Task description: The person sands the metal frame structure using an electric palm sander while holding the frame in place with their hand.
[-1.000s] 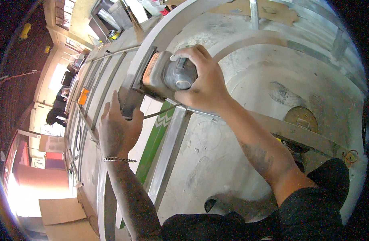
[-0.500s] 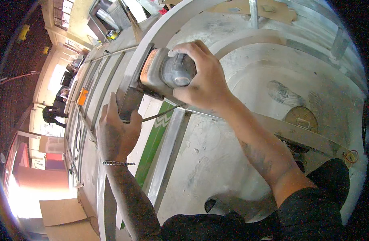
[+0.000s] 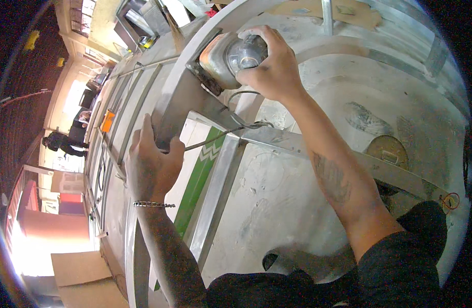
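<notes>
At upper centre, the sander (image 3: 219,57) sits against the curved beam (image 3: 180,102), higher along it than 0.5 s ago. It is probably rigid, moderately heavy, best held by its rounded top, where the right hand (image 3: 278,69) wraps; the left hand (image 3: 152,167) clasps the beam's lower end.

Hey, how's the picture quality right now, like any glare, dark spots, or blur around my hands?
Head view: glare washes out the bright opening at lower left, while the ceiling above is dim; head view: the fisheye rim leaves black, grainy corners; head view: both the left hand and right hand are readable, but the power sander's orange band looks slightly smeared.
</notes>
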Demonstrator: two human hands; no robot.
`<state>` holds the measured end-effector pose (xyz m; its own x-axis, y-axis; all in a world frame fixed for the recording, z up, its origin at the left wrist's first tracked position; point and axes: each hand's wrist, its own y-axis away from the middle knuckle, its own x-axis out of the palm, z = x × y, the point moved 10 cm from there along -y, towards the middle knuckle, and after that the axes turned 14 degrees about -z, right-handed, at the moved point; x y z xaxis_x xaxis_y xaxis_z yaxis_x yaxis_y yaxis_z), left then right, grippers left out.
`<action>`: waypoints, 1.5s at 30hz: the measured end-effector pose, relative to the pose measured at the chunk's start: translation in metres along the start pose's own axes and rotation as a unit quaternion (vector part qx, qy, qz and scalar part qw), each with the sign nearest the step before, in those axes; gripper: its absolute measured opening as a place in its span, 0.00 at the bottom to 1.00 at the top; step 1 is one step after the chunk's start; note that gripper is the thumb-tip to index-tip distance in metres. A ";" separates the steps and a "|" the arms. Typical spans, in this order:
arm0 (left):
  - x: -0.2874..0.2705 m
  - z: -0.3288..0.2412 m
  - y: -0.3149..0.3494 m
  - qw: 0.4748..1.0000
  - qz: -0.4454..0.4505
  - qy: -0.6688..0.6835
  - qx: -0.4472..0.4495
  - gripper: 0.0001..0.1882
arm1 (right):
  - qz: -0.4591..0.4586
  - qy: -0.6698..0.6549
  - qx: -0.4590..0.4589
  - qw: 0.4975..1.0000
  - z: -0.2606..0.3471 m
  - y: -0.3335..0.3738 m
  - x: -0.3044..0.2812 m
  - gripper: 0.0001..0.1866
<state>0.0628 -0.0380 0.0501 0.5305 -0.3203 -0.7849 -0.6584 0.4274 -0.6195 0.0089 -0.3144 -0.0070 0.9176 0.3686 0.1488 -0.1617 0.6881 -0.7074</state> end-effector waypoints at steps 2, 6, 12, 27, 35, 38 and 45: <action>0.000 -0.002 0.001 1.000 0.000 -0.007 0.000 0.39 | 0.001 -0.013 0.008 1.000 0.000 0.002 0.000 0.34; 0.004 0.003 0.000 1.000 -0.001 -0.010 0.017 0.39 | 0.012 -0.020 -0.003 1.000 0.010 0.014 0.002 0.34; 0.006 0.002 0.000 1.000 0.000 -0.015 0.016 0.40 | 0.033 -0.051 -0.022 0.998 0.035 0.034 0.002 0.35; 0.010 0.013 0.001 1.000 -0.003 0.029 -0.005 0.40 | 0.054 -0.067 -0.035 0.996 0.060 0.051 -0.001 0.33; 0.006 0.004 -0.001 1.000 -0.004 0.007 0.007 0.39 | 0.034 -0.054 -0.032 0.997 0.030 0.023 0.000 0.34; 0.005 0.008 -0.001 1.000 -0.009 0.001 0.014 0.39 | 0.023 -0.037 -0.033 0.998 0.024 0.017 0.002 0.34; 0.006 0.007 0.000 0.999 -0.012 -0.003 0.029 0.39 | -0.011 0.010 -0.025 1.000 0.000 0.000 0.002 0.34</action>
<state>0.0698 -0.0337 0.0450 0.5498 -0.3262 -0.7689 -0.6125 0.4685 -0.6367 0.0106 -0.3135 -0.0071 0.9278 0.3413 0.1505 -0.1243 0.6633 -0.7379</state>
